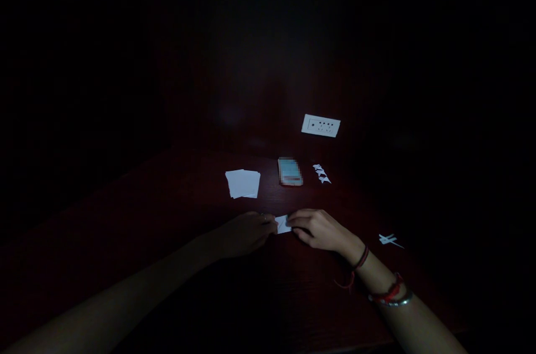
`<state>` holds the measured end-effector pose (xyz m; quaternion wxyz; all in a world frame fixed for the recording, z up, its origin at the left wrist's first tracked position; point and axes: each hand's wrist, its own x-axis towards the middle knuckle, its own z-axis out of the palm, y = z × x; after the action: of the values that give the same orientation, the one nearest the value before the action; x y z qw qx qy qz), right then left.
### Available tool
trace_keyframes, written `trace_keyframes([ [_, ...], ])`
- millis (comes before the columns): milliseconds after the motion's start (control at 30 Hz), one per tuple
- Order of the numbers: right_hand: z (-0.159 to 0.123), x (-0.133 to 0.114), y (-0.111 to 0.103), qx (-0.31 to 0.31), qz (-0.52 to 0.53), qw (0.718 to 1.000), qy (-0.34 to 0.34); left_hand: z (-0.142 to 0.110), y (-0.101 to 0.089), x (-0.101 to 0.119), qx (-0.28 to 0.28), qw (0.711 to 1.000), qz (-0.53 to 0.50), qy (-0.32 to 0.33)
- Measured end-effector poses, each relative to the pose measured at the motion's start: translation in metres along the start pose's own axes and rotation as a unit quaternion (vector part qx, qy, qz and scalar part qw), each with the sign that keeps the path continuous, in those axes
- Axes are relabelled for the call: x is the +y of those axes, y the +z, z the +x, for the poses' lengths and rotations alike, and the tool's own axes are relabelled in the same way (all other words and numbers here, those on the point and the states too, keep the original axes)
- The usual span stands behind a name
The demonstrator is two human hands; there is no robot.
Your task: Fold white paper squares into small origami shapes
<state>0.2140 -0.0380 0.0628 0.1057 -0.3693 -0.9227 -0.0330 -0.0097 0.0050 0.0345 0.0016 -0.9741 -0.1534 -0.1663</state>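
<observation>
The scene is very dark. My left hand (247,233) and my right hand (320,229) meet over a dark red table (167,220), both pinching a small white piece of paper (283,224) between their fingertips. The paper lies low on the table surface between the two hands. My right wrist wears red cords and a metal bangle. A ring shows on a finger of my left hand.
A small stack of white paper sheets (243,183) lies beyond my left hand. A phone (290,171) lies beside it, with small folded white paper shapes (321,173) to its right. More white scraps (389,239) lie at the right. A white wall socket (320,125) is behind.
</observation>
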Motion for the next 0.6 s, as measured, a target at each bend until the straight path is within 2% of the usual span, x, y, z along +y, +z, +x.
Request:
trace_keyframes([
  [200,0.009,0.001,0.011,0.022,-0.051,0.997,-0.054,0.008,0.006,-0.001,0.013,0.999,0.024,-0.044],
  [400,0.013,0.001,0.015,0.039,-0.124,0.99,-0.06,0.011,0.01,-0.011,0.025,0.997,-0.036,-0.067],
  [600,0.011,0.0,0.01,0.032,-0.085,0.994,-0.055,0.012,0.013,-0.008,0.024,0.997,-0.011,-0.075],
])
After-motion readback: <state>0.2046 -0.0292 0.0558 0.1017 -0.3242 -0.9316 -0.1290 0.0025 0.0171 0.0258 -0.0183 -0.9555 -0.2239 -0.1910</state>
